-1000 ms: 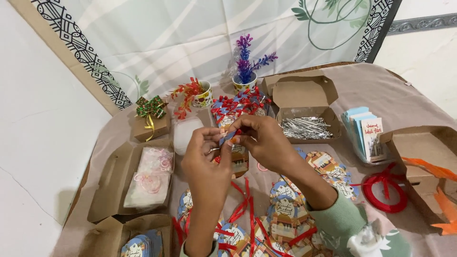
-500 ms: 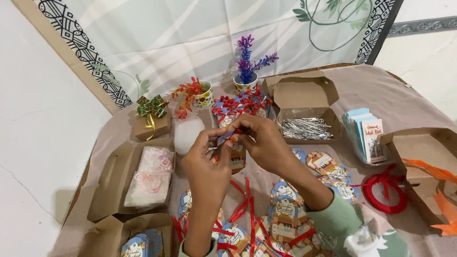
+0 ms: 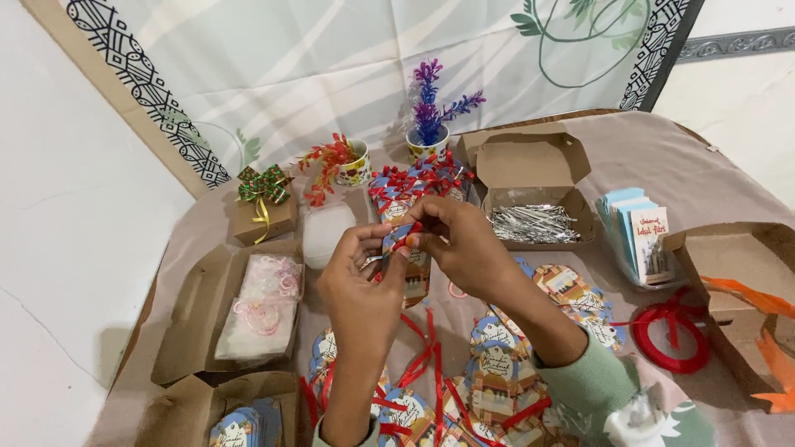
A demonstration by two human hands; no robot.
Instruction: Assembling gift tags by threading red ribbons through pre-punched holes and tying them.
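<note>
Both hands meet over the table's middle. The left hand [image 3: 364, 277] and right hand [image 3: 464, 244] pinch, with fingertips pressed together, a small printed card tag [image 3: 399, 236] bearing a red ribbon; the tag sits between the thumbs, lifted off the cloth.

At 12 o'clock from the hands, close by, stands a heap of finished tags with red bows [image 3: 414, 184], and behind it a cup with a purple plastic plant [image 3: 428, 124]. At 11 o'clock, a cup with a red sprig [image 3: 344, 161]; at 10 o'clock, a small brown gift box with a green bow [image 3: 263, 207]. At 2 o'clock, an open cardboard box of silvery wire ties [image 3: 534, 222]. At 3 o'clock, a stack of cards [image 3: 642, 236], upright. At 4 o'clock, a coil of red ribbon [image 3: 671, 335]. At 8 o'clock, an open box with clear bags [image 3: 261, 306].

Loose red ribbon strips [image 3: 431, 356] and round printed tags [image 3: 497, 372] crowd the cloth under the forearms. Little bare room remains; the beige tablecloth [image 3: 662, 157] shows free only at the far right edge.
</note>
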